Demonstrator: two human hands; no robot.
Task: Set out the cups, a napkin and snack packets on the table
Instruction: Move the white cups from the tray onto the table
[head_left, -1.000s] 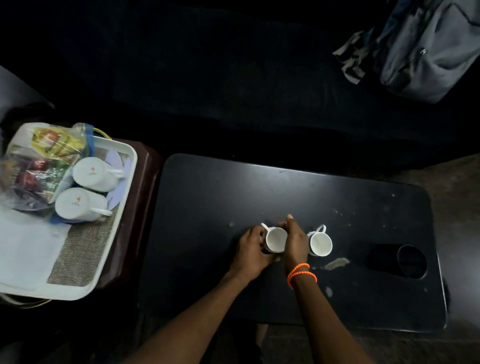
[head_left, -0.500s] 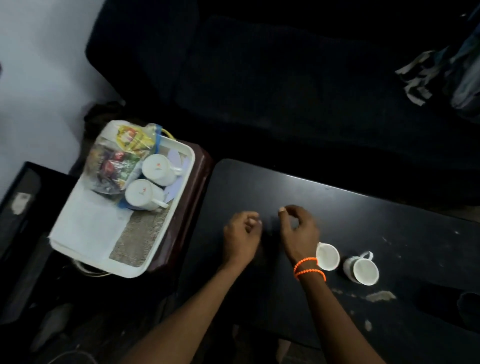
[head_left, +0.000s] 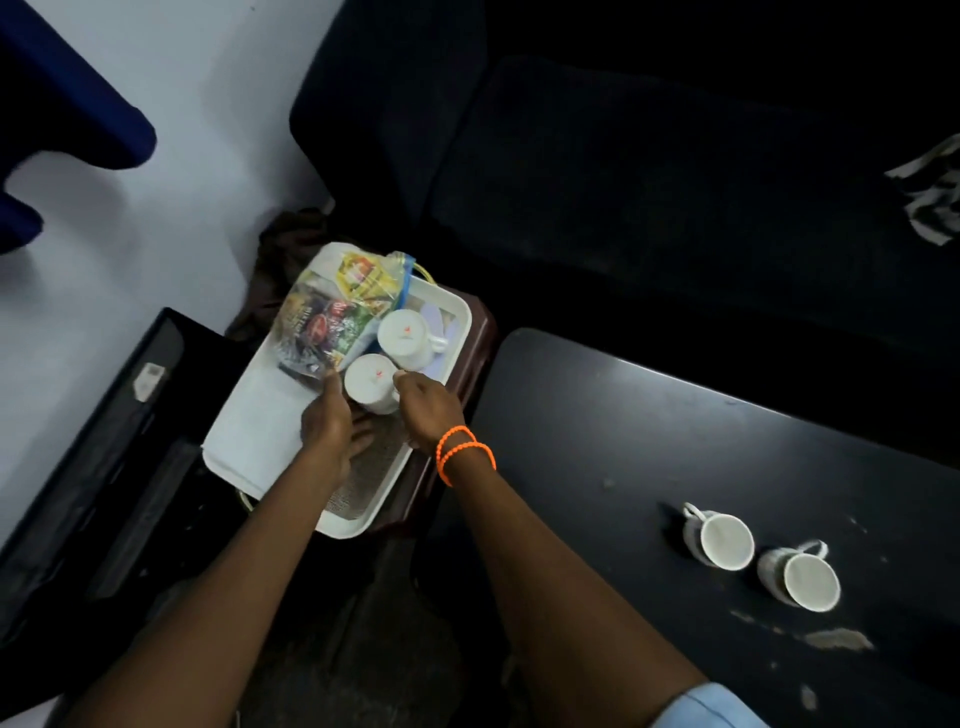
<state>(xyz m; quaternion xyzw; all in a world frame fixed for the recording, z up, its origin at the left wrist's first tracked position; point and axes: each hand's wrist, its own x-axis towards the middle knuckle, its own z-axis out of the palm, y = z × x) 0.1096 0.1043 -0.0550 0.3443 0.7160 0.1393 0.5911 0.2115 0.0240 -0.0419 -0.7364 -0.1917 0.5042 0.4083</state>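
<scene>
Head view: white rectangular plastic tray (head_left: 451, 332) on a dark brown stand, left of the black tabletop (head_left: 649, 447). On the tray's far end, a clear bag of colourful snack packets (head_left: 332, 317); beside it two white ceramic cups turned bottom up, the farther upturned cup (head_left: 404, 338) toward the tray's right edge, the nearer upturned cup (head_left: 370, 383) touching it. Folded white napkin (head_left: 265, 421) flat along the tray's left side; woven grey mat (head_left: 371, 480) at the near right corner. Left hand (head_left: 332, 421) and right hand (head_left: 428, 410), orange bead bracelets (head_left: 462, 452) on the wrist, flanking the nearer upturned cup, fingertips at its sides; grip of each half curled, firm hold or mere touch impossible to tell. Near the tabletop's near edge, two upright white cups side by side, just apart: left upright cup (head_left: 724, 540), right upright cup (head_left: 808, 579).
</scene>
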